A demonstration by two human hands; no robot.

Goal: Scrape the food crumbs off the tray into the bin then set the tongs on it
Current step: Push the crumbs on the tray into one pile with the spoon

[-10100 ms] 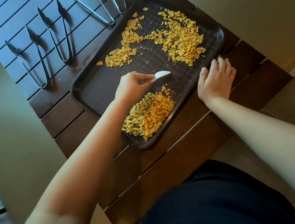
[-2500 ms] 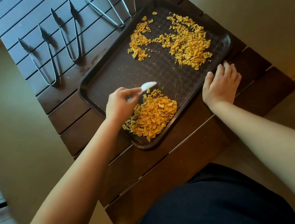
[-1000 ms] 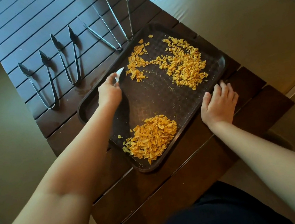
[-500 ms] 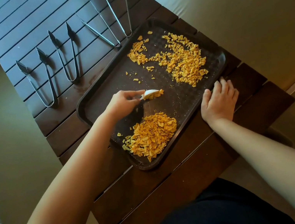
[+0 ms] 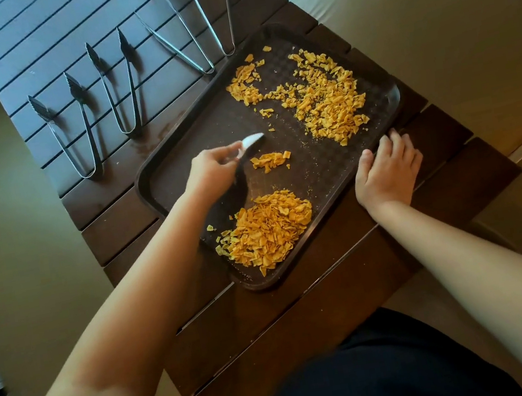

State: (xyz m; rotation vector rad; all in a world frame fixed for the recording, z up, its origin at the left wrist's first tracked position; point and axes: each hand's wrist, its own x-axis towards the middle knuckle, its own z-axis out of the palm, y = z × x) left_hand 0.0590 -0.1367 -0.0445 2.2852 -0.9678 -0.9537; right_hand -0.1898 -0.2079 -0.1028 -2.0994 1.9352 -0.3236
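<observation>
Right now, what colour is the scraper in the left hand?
White scraper, gripped by the left hand; head view.

Eatery patio (likely) — slatted table (image 5: 59, 31), tongs (image 5: 116, 87).

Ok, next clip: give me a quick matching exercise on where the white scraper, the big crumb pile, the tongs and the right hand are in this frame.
Things:
1. white scraper
2. big crumb pile
3. tongs
4. right hand

Places:
A. at the tray's near corner
B. on the slatted table, beyond the tray
C. held in the left hand above the tray floor
D. resting on the tray's rim

Pairs: 1-C, 2-A, 3-B, 4-D
</observation>
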